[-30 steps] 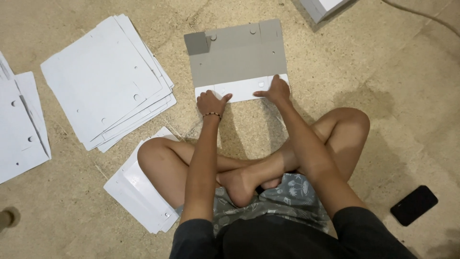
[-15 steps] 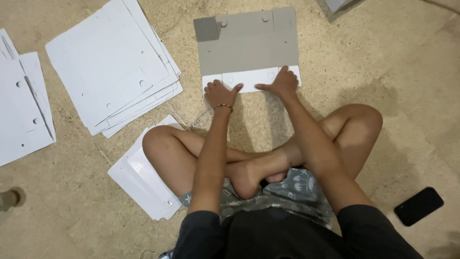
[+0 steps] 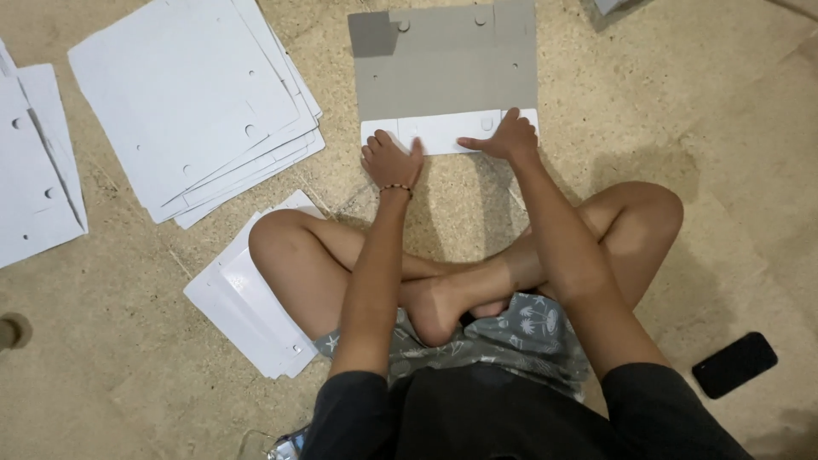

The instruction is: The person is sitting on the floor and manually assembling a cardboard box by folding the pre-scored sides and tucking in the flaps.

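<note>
1. The person is sitting cross-legged on the speckled floor [image 3: 750,213], and both hands are working on a die-cut cardboard sheet [image 3: 447,72] lying grey side up at twelve o'clock from the knees.
2. The left hand [image 3: 392,160] is pressing down at the sheet's near left corner, fingers curled loosely onto the folded white flap [image 3: 443,132], clamping nothing.
3. The right hand [image 3: 509,138] is lying flat on the flap's right end, fingers spread and open, thumb pointing toward nine o'clock along the fold.
4. To my eye they are creasing that flap: doing it well means keeping both palms level on the fold line and sliding pressure outward evenly, so the crease is running straight and not buckling.
5. A fanned stack of white sheets [image 3: 192,102] is sitting at ten o'clock, more white sheets [image 3: 34,170] at nine.
6. A small pile of folded white pieces [image 3: 247,307] is lying tucked beside the left knee at eight o'clock.
7. A black phone [image 3: 734,365] is resting at four o'clock, well apart from the hands.
</note>
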